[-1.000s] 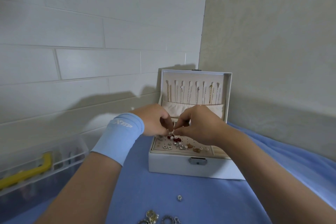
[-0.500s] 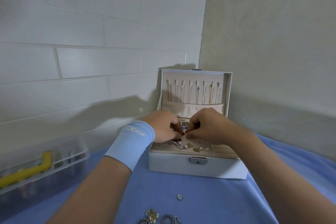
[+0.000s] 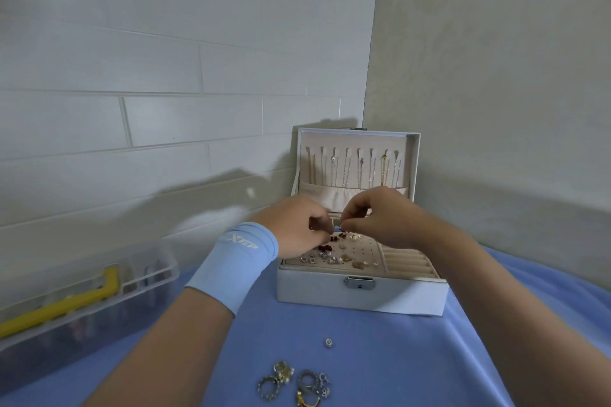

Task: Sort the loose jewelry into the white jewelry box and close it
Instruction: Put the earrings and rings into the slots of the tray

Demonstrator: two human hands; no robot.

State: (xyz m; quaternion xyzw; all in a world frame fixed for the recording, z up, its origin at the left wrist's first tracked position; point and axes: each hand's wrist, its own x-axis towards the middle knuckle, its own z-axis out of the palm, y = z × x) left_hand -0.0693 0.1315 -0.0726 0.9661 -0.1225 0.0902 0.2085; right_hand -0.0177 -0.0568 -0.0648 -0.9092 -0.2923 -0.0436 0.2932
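Observation:
The white jewelry box stands open on the blue cloth, its lid upright against the wall with several chains hanging inside. Its beige earring pad carries several studs, some red. My left hand and my right hand meet just above the pad's back edge, fingertips pinching a tiny piece of jewelry between them; what it is stays too small to tell. A heap of loose rings lies on the cloth near me, with one small bead apart from it.
A clear plastic bin with a yellow tool inside sits at the left. Walls meet in a corner right behind the box. The blue cloth spreads between the box and me.
Both hands have lifted slightly off the earring pad, uncovering the red studs, and still pinch together at the same spot. The box and loose rings have not moved.

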